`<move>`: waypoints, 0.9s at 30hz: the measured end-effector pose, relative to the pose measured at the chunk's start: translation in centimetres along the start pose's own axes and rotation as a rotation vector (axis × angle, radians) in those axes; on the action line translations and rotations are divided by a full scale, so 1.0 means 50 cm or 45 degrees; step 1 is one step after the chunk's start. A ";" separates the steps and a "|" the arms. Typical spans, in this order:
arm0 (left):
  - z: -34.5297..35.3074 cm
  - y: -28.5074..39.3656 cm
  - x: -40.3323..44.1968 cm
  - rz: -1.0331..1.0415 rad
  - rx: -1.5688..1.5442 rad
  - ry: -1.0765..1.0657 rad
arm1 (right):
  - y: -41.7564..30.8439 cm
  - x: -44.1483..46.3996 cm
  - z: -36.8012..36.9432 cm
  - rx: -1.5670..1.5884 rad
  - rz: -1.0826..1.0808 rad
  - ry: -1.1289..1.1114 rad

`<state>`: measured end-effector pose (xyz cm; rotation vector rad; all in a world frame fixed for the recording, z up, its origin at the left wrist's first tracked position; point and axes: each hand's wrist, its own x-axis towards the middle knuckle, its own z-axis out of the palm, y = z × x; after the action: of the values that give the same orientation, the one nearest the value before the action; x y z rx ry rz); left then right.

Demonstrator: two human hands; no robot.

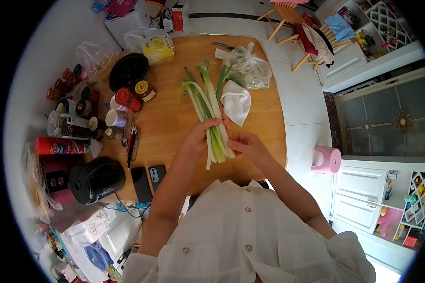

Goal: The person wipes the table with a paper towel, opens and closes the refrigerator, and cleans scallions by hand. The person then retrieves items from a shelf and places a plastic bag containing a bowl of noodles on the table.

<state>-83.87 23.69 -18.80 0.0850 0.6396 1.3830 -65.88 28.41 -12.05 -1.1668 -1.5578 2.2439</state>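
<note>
No lettering is reading clearly anywhere. The red can (61, 145) at far left is carrying printed marks, characters blurring. The clear jar (55, 124) just above it is wearing a dark label (78, 127) with pale marks, too small to make out. The yellow-lidded jar (146, 91) is showing a label, wording illegible. The red box (177, 19) up top is staying unreadable too.

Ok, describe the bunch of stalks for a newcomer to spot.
Find the wooden table, then the left hand above it. That hand grips the bunch of long stalks, leafy ends pointing forward. Unlike the white cloth nearby, it's held and partly green.
</note>
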 end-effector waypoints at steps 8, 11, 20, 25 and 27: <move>0.039 0.004 -0.008 0.024 0.143 0.074 | 0.015 0.007 -0.017 0.031 0.074 -0.078; 0.027 0.003 -0.001 0.034 0.124 -0.019 | 0.009 0.005 -0.009 0.210 0.102 -0.018; 0.027 0.016 -0.006 -0.061 0.270 0.003 | 0.006 -0.001 -0.013 0.102 0.091 -0.179; 0.084 0.020 -0.022 0.015 0.663 0.141 | 0.000 0.051 -0.028 0.150 0.016 0.004; 0.112 0.012 -0.027 0.078 0.802 0.156 | -0.004 0.084 -0.036 0.129 0.037 0.059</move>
<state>-81.85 24.27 -13.42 0.5276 1.1668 1.2068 -67.54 32.04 -14.24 -1.2111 -1.4020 2.2679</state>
